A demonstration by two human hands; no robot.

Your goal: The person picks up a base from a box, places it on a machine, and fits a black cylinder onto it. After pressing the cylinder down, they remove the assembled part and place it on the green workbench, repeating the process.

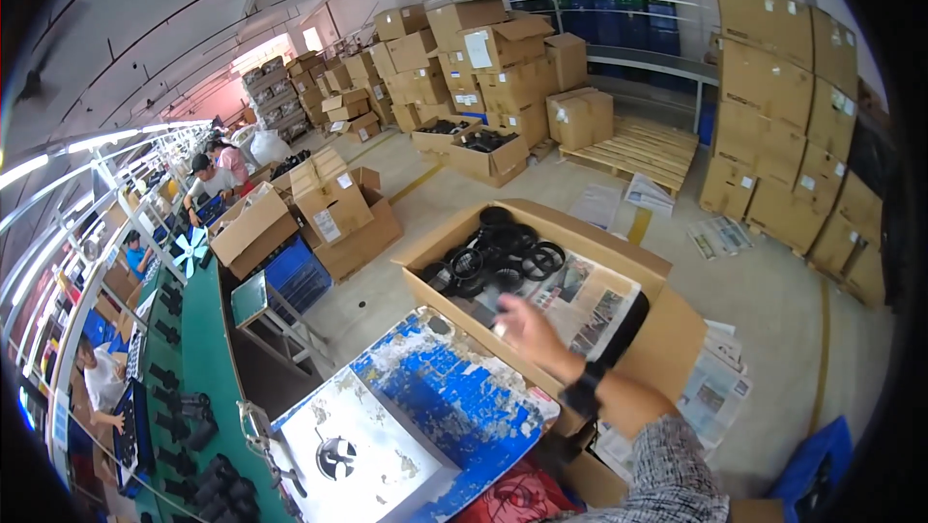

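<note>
My right hand (537, 332) reaches from the lower right over an open cardboard box (667, 315), a black band on the wrist. Its fingers are blurred by motion, so I cannot make out whether they hold anything; a dark smear lies just beyond the fingertips. Inside the box, black round plastic parts (498, 252), ring-like and some with spokes, are heaped at the far left. Newspaper (590, 305) covers the rest of the layer. My left hand is out of view. Left of the box, a white metal block (372, 446) with a round black spoked emblem stands on a worn blue table (449, 373).
A green conveyor (208, 330) with black parts runs along the left, people working beyond it. Stacked cartons (764, 107) rise at the right, near a wooden pallet (633, 151). Newspapers (715, 383) lie on the floor beside the box. A blue crate (817, 470) sits lower right.
</note>
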